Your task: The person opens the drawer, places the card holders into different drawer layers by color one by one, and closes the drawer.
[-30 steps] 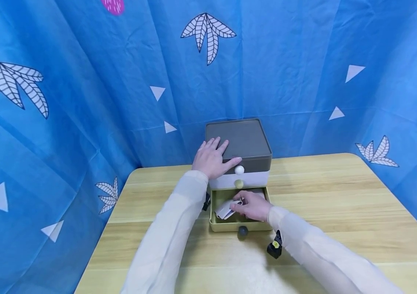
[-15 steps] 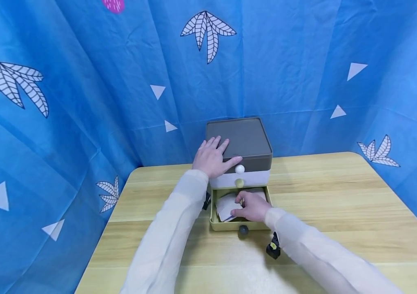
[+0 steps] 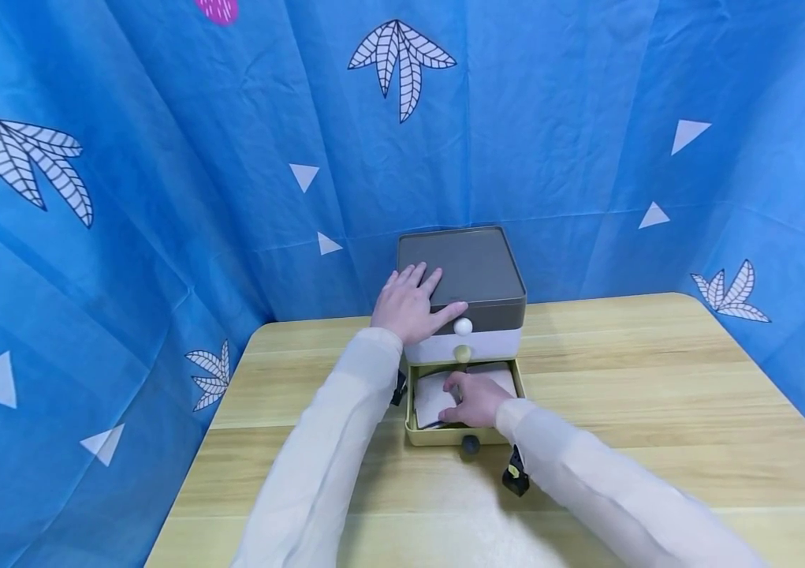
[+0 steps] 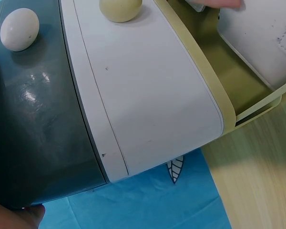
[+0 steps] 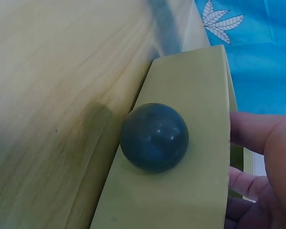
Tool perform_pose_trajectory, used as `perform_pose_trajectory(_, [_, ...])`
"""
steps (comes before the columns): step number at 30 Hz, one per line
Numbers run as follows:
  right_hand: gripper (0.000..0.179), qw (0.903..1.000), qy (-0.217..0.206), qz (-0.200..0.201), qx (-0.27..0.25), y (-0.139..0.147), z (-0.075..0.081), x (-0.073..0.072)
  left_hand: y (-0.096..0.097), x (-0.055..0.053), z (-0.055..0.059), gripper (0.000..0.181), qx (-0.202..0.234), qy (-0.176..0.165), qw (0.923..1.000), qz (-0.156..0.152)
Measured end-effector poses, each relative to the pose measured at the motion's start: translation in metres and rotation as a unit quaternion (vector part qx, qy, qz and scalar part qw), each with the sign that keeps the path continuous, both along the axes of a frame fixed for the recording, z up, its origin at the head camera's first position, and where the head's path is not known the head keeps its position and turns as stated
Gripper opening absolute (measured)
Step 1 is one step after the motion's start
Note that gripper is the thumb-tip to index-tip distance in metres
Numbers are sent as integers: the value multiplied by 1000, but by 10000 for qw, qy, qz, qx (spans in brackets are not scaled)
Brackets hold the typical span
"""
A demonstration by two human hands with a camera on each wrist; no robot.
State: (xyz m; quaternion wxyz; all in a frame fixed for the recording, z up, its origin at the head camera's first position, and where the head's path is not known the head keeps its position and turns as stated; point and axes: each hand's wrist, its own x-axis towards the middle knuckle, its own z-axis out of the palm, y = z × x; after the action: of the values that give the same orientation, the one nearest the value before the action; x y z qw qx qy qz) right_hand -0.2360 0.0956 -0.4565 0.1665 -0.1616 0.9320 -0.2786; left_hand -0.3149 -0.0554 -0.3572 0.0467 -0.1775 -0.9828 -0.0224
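A small stacked drawer unit (image 3: 471, 264) stands on the table, its dark grey top drawer (image 4: 38, 119) and white middle drawer (image 4: 148, 90) closed. The bottom olive drawer (image 5: 195, 81), with a dark round knob (image 5: 155, 137), is pulled out. My left hand (image 3: 405, 310) rests on the unit's top, fingers spread, thumb along the front edge. Inside the open drawer, my right hand (image 3: 473, 400) is over a flat white sheet-like piece (image 4: 262, 43) with small dotted marks, thumb and forefinger apart. Another white piece (image 3: 501, 375) lies farther back on the right, partly behind that hand.
The unit's upper knobs are white (image 3: 463, 326) and pale yellow (image 3: 462, 353). A blue patterned curtain (image 3: 551, 158) hangs behind and beside the wooden table (image 3: 622, 379). A black wrist camera (image 3: 516, 473) hangs below the right sleeve.
The folded white piece in my right fingers has been let go and now lies flat in the drawer. My right hand has shifted slightly left; the left hand has stayed on the unit.
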Motion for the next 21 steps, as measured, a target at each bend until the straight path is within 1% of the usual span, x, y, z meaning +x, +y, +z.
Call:
perform_pose_trajectory(4, [57, 9998, 14, 34, 200, -2, -2, -2, 1, 0, 0, 94, -6, -17, 10000, 8])
perform_pose_trajectory(7, [60, 9996, -15, 6, 290, -4, -3, -3, 0, 0, 0, 94, -6, -21, 10000, 16])
perform_pose_trajectory(13, [64, 9990, -69, -20, 442, -7, -6, -4, 0, 0, 1, 93, -2, 20, 10000, -15])
perform_pose_trajectory(21, [66, 9983, 104, 1, 577, -10, -9, -5, 0, 0, 0, 92, 59, 50, 10000, -45])
